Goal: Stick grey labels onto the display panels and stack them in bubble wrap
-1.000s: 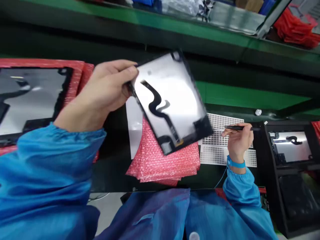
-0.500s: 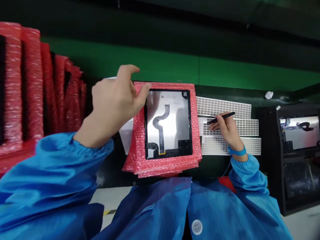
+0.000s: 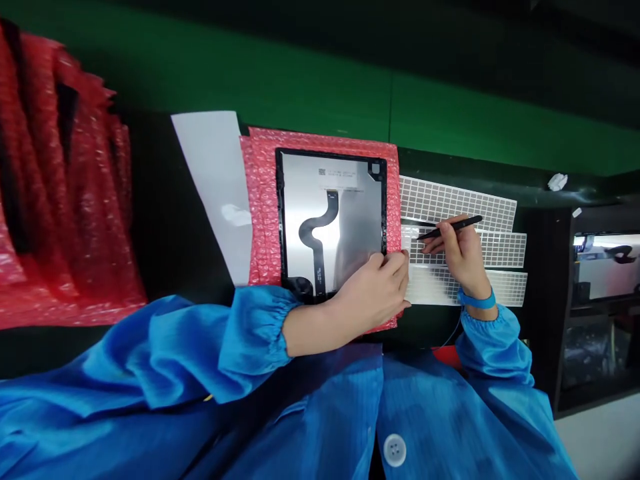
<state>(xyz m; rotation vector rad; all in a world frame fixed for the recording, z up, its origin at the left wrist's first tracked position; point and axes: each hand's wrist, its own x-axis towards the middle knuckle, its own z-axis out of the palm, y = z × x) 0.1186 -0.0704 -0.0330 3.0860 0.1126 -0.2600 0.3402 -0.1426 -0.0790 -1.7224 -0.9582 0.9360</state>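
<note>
A screen panel (image 3: 350,220) with a curved ribbon cable (image 3: 313,233) lies on pink bubble wrap (image 3: 263,200). My left hand (image 3: 375,287) reaches across the panel's lower right corner, its fingertips at the left edge of the sticker sheets; whether they pinch anything is hidden. Black tweezers (image 3: 450,227) are in my right hand (image 3: 463,257), their tip over the left part of the middle sticker sheet (image 3: 500,249). Another gridded sheet (image 3: 460,203) lies above it and one more (image 3: 495,288) below.
Several pink bubble-wrap bags (image 3: 95,220) stand at the left. White paper (image 3: 215,180) lies left of the panel. A black rack (image 3: 560,320) holding another panel stands at the right, with a crumpled white scrap (image 3: 557,182) behind it.
My left hand has moved right and down, from the panel's upper left to the sticker sheets' left edge. My right hand keeps the tweezers over the middle sheet. The view has shifted somewhat.
</note>
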